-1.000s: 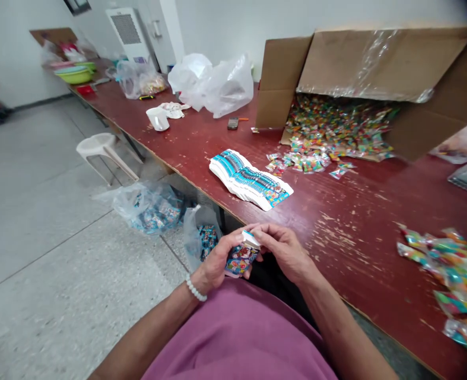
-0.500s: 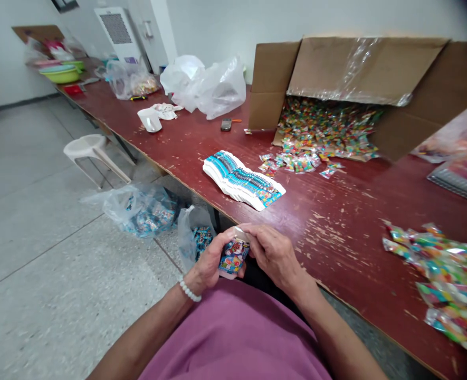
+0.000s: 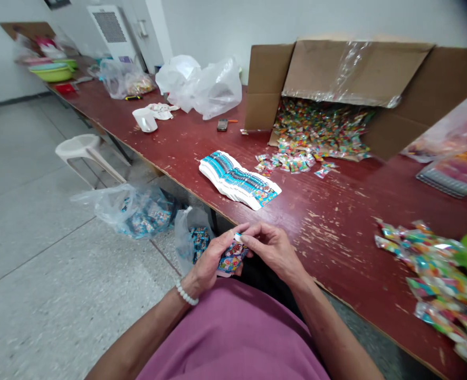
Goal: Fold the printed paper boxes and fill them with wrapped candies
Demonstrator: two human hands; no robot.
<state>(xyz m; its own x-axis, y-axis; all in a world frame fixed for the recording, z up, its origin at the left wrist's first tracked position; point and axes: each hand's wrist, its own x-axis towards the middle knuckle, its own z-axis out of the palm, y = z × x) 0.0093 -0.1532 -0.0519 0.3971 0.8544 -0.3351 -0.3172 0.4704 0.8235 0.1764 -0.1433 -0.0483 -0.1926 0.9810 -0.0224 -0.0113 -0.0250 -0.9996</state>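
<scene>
My left hand (image 3: 208, 261) and my right hand (image 3: 273, 248) meet over my lap, just off the near edge of the red table (image 3: 186, 148). Between them is a small colourful printed packet (image 3: 232, 258). The left hand cups it from below. The right hand's fingers pinch its white top edge. A fanned stack of flat blue and white printed packets (image 3: 239, 180) lies on the table just beyond my hands.
An open cardboard box (image 3: 336, 84) on its side spills small colourful sweets (image 3: 316, 132). More sweets (image 3: 435, 274) lie at the right. Plastic bags (image 3: 138, 211) of filled packets sit on the floor, near a white stool (image 3: 83, 153). White bags, a cup and bowls stand farther along.
My hands stay closed on the small packet. The right fingers have pressed its white top flap lower. The view has shifted slightly to the right.
</scene>
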